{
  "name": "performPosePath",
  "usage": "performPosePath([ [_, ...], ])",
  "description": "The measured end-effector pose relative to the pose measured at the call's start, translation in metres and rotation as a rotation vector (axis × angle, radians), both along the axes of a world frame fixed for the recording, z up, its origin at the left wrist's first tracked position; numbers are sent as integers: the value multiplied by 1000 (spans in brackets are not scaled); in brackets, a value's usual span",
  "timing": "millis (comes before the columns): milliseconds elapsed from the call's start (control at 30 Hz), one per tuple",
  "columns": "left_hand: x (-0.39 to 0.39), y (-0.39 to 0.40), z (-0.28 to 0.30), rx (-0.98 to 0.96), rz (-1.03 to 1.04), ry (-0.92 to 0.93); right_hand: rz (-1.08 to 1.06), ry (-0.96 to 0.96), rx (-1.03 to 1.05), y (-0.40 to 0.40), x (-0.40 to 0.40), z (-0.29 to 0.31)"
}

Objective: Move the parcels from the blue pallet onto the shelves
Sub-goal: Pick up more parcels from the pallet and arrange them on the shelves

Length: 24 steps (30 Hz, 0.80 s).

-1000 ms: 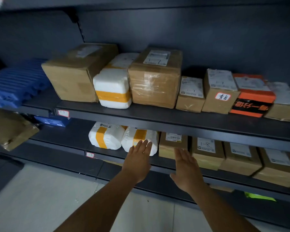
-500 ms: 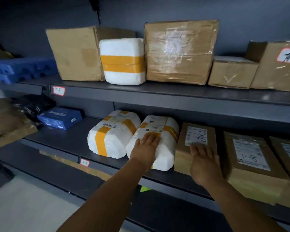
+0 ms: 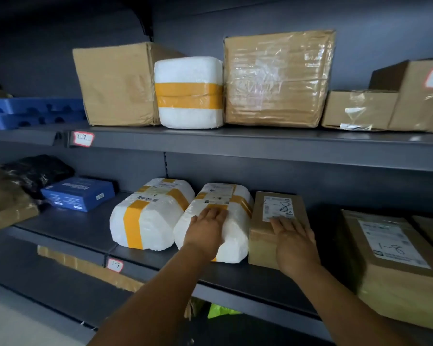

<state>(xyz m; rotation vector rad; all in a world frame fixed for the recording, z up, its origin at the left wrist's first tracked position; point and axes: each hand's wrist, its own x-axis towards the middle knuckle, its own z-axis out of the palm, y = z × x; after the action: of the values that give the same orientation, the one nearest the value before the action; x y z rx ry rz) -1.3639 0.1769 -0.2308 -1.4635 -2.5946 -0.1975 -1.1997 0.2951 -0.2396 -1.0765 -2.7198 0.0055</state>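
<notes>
On the middle shelf [image 3: 235,275] lie two white foam parcels with yellow tape. My left hand [image 3: 206,231] rests flat on top of the right foam parcel [image 3: 233,228], fingers straight. The other foam parcel [image 3: 148,216] lies just left of it. My right hand [image 3: 294,242] presses flat on a small brown cardboard box [image 3: 263,236] with a white label marked 8, beside the foam parcel. No blue pallet on the floor is in view.
The upper shelf [image 3: 235,139] carries a large brown box [image 3: 115,83], a white foam box [image 3: 189,92], a taped carton [image 3: 275,78] and smaller boxes. A blue box [image 3: 78,193] and black bag [image 3: 38,171] lie left; labelled cartons [image 3: 390,258] stand right.
My view has moved closer and lower toward the middle shelf. Both hands reached forward from in front of the shelf and now rest on the foam parcel and the small box.
</notes>
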Motion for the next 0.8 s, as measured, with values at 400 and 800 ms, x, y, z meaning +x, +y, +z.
performPosePath([
  [400,33,0,6,-27,-44,-24,37,56,-114,0,13,5],
  [800,204,67,15,118,-481,-55,-199,164,-47,4,184,17],
])
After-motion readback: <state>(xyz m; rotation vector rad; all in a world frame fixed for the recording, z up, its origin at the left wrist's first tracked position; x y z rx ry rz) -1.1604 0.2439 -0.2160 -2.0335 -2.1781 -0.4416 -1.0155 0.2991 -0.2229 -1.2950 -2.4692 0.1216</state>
